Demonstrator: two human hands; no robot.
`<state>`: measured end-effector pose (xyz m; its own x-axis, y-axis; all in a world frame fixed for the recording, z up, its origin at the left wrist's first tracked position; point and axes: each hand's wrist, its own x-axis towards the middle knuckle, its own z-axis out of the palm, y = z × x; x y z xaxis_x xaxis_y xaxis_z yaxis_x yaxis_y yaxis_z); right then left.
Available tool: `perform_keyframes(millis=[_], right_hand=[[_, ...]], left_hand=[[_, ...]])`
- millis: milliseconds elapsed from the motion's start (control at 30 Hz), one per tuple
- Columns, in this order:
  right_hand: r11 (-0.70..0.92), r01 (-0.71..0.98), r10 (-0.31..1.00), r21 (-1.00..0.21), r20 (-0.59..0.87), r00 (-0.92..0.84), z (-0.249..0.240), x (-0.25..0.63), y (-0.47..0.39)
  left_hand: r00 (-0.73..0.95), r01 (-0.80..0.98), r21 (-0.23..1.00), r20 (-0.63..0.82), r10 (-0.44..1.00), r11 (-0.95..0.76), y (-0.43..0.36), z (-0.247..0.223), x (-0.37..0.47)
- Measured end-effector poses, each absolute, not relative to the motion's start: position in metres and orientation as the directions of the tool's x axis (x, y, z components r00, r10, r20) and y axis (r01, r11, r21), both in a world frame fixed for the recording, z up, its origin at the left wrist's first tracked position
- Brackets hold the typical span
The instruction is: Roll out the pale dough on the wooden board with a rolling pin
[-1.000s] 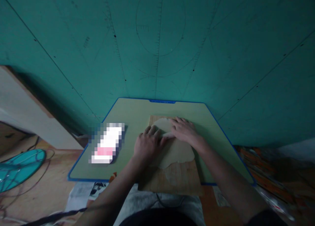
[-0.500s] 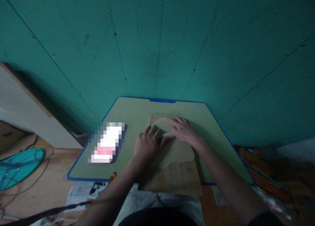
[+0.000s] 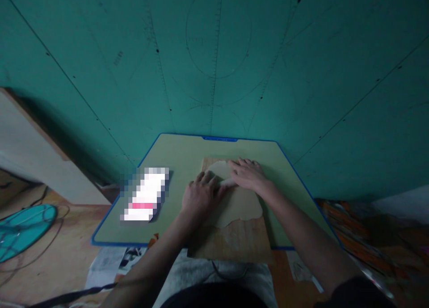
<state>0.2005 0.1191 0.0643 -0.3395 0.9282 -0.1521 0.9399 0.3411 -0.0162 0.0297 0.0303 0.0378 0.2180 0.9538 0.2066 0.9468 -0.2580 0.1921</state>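
A flat, pale sheet of dough [image 3: 238, 207] covers much of a wooden board [image 3: 231, 243]. Across the dough lies a thin, pale rolling pin [image 3: 228, 183], of which only a short middle stretch shows between my hands. My left hand [image 3: 201, 192] is bent over its left end, thumb pointing inward. Over the right end rests my right hand [image 3: 247, 173], its fingers reaching forward past the pin. Both palms hide the pin's ends.
The board stands on a pale folding table [image 3: 182, 149] with a blue rim, its near end overhanging the front edge. A pixelated phone-like object [image 3: 147, 194] lies on the left. Behind the table rises a green wall [image 3: 214, 89]. A turquoise round item [image 3: 27, 232] with cables sits on the floor.
My hands and the rolling pin stay in nearly the same place on the dough. The whole view has shifted slightly.
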Motion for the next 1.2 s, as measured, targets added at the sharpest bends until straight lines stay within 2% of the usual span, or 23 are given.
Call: perform_keyframes(millis=[200,400,667,900,1200], right_hand=[[0.333,0.941,0.940,-0.069,-0.060,-0.337,0.052,0.203,0.120],[0.341,0.858,0.940,-0.383,0.163,-0.300,0.033,0.214,0.130],[0.300,0.711,0.947,-0.636,0.286,-0.144,0.031,0.221,0.152],[0.339,0.599,0.933,-0.725,0.340,-0.116,0.030,0.223,0.142],[0.369,0.536,0.921,-0.759,0.376,-0.101,0.025,0.226,0.140]], left_hand=[[0.213,0.944,0.204,0.221,0.952,-0.259,0.030,0.037,0.030],[0.187,0.948,0.214,0.226,0.956,-0.237,0.030,0.034,0.031],[0.199,0.949,0.200,0.222,0.955,-0.244,0.030,0.036,0.031],[0.182,0.947,0.221,0.219,0.958,-0.231,0.029,0.036,0.031],[0.195,0.944,0.220,0.225,0.955,-0.244,0.029,0.035,0.030]])
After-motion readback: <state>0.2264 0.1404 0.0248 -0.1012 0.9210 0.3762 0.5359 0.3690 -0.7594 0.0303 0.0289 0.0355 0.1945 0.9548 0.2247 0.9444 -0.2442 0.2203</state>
